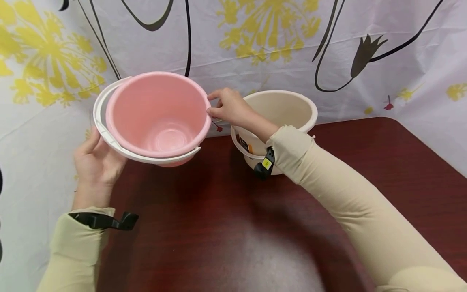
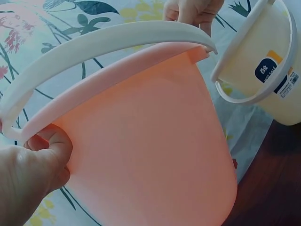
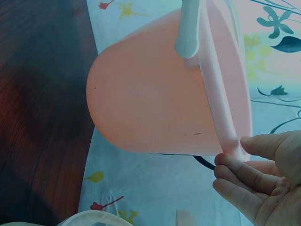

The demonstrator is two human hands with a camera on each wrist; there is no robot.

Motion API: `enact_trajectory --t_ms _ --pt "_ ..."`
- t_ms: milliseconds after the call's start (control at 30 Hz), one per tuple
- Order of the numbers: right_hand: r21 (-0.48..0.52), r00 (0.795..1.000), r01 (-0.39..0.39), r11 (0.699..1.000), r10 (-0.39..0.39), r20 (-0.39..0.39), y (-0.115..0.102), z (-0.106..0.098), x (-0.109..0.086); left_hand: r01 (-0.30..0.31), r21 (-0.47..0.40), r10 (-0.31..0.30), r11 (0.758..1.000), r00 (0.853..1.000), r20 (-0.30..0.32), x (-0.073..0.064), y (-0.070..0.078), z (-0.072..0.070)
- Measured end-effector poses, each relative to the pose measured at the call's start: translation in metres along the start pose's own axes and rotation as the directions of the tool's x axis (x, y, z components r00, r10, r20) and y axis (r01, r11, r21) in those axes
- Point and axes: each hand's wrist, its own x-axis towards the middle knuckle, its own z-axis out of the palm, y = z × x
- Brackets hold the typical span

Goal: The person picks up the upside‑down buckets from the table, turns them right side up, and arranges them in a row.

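Note:
A pink bucket (image 1: 157,105) is held up over the table, its mouth tilted toward the head camera and nothing inside it. My left hand (image 1: 97,160) grips its left side; in the left wrist view the fingers (image 2: 59,143) curl at the rim near the handle's end. On the opposite side my right hand (image 1: 233,107) pinches the rim between thumb and fingers, as the right wrist view also shows of the hand (image 3: 263,179). The white handle (image 1: 142,156) lies down along the rim.
Behind my right forearm a cream bucket (image 1: 292,107) stands on the dark red wooden table (image 1: 204,227), with a dark-and-orange label (image 2: 268,70) on its side. A white cloth (image 1: 270,69) with yellow flowers hangs along the back and sides.

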Motion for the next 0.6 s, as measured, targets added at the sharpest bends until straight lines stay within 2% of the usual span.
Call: enact_trajectory --t_ms 267,600 --pt "-0.006 1.000 -0.020 1.000 0.020 0.001 0.003 0.001 0.004 0.003 -0.017 -0.005 1.000 0.992 -0.129 0.002 -0.001 -0.002" --pt "-0.072 0.997 -0.063 0.995 0.066 0.043 0.005 0.002 0.011 0.066 -0.083 -0.081 0.994 0.980 -0.182 0.005 0.001 -0.010"
